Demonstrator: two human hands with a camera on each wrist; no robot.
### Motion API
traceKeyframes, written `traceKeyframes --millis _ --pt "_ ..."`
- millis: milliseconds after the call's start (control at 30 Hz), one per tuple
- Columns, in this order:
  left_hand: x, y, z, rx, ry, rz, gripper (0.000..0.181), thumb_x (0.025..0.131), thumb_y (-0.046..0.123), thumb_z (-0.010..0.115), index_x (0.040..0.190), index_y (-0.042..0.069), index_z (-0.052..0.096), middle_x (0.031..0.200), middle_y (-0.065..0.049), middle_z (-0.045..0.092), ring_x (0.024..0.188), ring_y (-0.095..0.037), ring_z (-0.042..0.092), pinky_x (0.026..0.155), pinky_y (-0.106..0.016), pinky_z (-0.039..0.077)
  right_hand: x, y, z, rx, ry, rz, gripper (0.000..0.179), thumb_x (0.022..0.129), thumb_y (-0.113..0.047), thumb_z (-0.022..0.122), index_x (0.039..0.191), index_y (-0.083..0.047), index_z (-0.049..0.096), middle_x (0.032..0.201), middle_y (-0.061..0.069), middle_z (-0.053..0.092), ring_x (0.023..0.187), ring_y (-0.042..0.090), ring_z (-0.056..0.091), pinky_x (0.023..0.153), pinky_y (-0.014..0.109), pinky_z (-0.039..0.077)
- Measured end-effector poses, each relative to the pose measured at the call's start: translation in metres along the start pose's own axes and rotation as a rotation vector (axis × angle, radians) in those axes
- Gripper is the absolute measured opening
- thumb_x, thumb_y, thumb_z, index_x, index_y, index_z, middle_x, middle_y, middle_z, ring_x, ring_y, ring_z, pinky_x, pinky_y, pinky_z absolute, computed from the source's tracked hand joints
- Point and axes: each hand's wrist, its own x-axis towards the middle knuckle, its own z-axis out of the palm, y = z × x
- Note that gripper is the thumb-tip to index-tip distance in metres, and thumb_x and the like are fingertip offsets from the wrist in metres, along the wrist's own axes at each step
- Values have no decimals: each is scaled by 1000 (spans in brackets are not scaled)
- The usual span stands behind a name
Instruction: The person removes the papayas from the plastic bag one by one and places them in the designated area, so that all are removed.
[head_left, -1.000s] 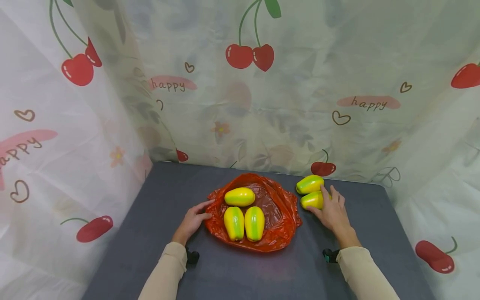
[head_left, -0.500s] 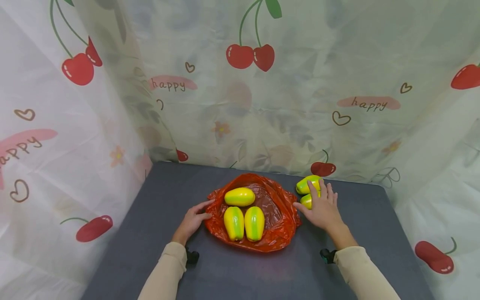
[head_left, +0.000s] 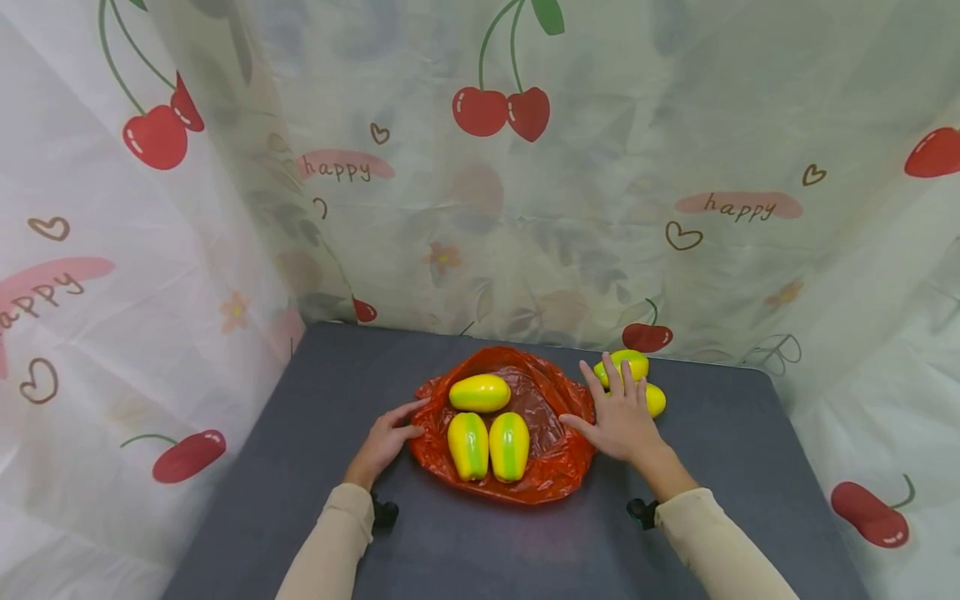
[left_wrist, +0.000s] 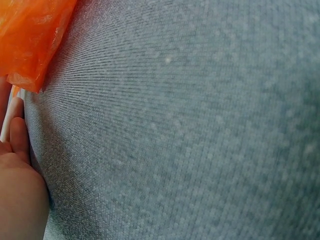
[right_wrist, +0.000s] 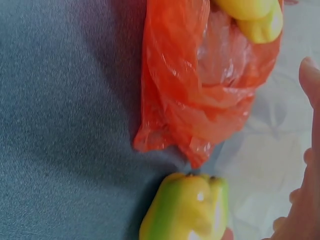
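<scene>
Left hand (head_left: 381,446) relaxed, right hand (head_left: 624,421) spread, both empty, you're seemingly steadying the red plastic bag (head_left: 558,477), probably needing firmer grip next.

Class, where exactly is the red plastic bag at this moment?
In the head view, the red plastic bag lies near the middle of the dark table, between the left hand and the right hand.

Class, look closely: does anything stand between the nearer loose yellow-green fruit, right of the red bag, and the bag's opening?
Yes. The crumpled right side of the red bag lies between them. In the head view, the right hand, fingers spread, also overlaps that side and part of the nearer loose fruit.
</scene>
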Motion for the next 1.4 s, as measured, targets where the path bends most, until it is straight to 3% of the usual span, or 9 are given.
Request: traceKeyframes --millis 500,633,967,1400 --pt "-1 3 0 -15 -4 -25 49 95 25 65 142 38 60 162 -5 44 154 -35 32 125 -64 20 1 -27 8 -5 -10 -151 100 87 -76 56 164 -21 23 171 21 13 154 55 12 117 80 15" --pt "-1 3 -1 -19 -3 -20 49 95 25 65 142 38 60 161 -5 44 154 -35 32 125 -64 20 -1 -37 10 3 -15 -215 99 86 -71 62 163 -20 26 170 21 15 154 54 16 116 79 18" --pt "-2 4 -1 -15 -13 -12 49 95 25 64 142 38 60 162 -5 43 154 -35 31 125 -65 18 -6 -61 16 -6 -115 -317 100 86 -72 61 164 -24 22 172 18 13 155 51 16 118 75 24" --pt "-2 2 -1 -12 -12 -5 49 95 24 64 142 37 60 162 -6 43 154 -36 31 125 -65 18 -8 -84 23 49 -250 -329 104 83 -67 70 164 -22 21 171 18 12 156 47 17 122 67 26"
